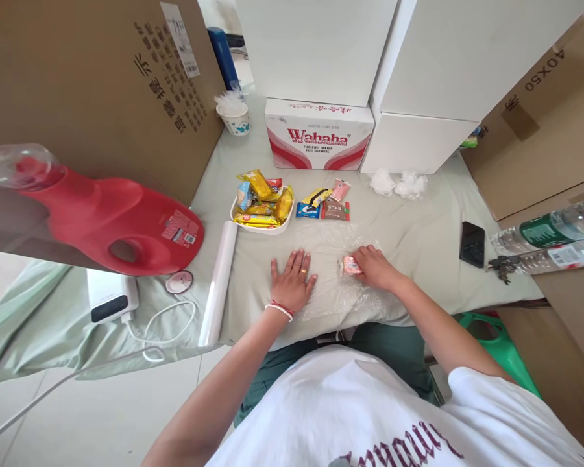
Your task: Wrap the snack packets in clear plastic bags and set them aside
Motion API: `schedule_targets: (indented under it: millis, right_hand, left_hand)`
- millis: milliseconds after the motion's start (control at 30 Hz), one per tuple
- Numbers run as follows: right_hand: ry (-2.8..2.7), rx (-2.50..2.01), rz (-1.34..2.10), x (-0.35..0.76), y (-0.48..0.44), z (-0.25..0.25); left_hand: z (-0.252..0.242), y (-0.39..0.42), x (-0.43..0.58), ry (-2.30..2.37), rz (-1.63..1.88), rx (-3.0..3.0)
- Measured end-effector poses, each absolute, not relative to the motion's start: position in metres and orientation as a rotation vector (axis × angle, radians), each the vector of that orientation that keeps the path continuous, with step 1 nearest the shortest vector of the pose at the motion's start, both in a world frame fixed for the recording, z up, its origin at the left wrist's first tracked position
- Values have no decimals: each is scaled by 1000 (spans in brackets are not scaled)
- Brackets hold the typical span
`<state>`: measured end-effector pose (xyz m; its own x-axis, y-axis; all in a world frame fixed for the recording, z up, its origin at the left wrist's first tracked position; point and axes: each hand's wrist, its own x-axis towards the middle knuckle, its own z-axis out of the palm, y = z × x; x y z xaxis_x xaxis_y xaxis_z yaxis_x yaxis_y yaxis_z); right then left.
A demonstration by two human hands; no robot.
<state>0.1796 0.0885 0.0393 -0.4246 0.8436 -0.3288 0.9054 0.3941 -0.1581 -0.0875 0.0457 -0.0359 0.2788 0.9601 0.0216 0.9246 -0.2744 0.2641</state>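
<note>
Pink! Gripping a packet [351, 265] in the right hand [374, 266], curled closely round it over clear film [324, 299]; resting left hand [292, 285] spread flat, holding nothing. Ahead, between both, loose snacks [335, 209]; past the left, filled dish [263, 229]; well right, phone [472, 244].

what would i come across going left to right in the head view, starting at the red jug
Red jug, white roll, left hand, right hand holding a small pink packet, black phone, green-labelled bottle.

Four loose snacks [335, 209], one tray [285, 224]
</note>
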Motion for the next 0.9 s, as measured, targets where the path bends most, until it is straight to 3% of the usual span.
schedule_targets:
  millis: [267,633,900]
  right_hand:
    - [2636,1609,-560,180,100,55]
    - [2834,1434,-717,155,94,5]
    - [3146,1406,-782,204,57,9]
  left_hand:
    - [-38,47,-86,1772,257,2353]
    - [-37,43,-125,1648,369,2349]
    - [-20,15,-154,1513,404,2435]
